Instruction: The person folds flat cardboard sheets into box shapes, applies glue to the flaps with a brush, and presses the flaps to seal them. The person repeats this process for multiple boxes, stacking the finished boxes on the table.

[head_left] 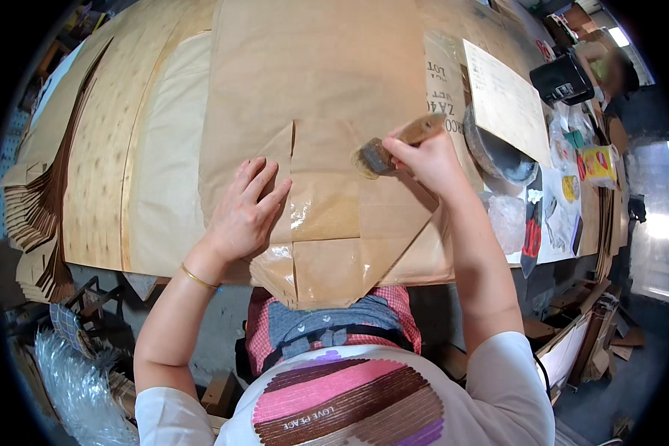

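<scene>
Open left hand [249, 212] is resting on the paper bag [327, 212], which is overhanging the bench's [104, 163] near edge; right hand [427, 160] is gripping the brush [378, 156], light, even strokes probably best avoiding puckers

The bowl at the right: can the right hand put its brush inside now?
Probably yes: the right hand holds the brush nearby, and the pale board covers part of the bowl but leaves its near side open.
</scene>
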Demonstrator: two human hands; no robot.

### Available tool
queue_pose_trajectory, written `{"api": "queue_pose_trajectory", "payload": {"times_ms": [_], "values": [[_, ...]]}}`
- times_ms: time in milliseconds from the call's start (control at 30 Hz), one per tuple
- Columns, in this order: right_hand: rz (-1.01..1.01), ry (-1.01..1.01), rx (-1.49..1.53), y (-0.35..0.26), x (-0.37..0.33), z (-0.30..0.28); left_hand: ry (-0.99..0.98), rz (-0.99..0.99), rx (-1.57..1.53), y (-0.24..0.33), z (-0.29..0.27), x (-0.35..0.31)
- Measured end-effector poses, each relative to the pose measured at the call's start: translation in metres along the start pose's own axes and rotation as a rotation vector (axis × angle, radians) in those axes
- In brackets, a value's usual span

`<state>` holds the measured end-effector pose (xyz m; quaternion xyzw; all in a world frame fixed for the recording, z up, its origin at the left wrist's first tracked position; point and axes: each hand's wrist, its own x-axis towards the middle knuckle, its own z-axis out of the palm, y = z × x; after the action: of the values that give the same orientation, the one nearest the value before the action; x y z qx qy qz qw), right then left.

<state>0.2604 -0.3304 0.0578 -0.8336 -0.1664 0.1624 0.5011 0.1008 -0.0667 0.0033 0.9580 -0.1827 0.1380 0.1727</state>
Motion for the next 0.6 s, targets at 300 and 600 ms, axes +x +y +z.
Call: {"api": "queue_pose_trajectory", "payload": {"times_ms": [300, 600], "values": [[-0.078, 0.111, 0.133, -0.027, 0.029, 0.024, 0.076, -0.080, -0.107, -0.003, -0.005, -0.007], [-0.120, -0.124, 0.039, -0.026, 0.048, 0.113, 0.096, -0.130, -0.156, -0.001, 0.003, -0.010]]}}
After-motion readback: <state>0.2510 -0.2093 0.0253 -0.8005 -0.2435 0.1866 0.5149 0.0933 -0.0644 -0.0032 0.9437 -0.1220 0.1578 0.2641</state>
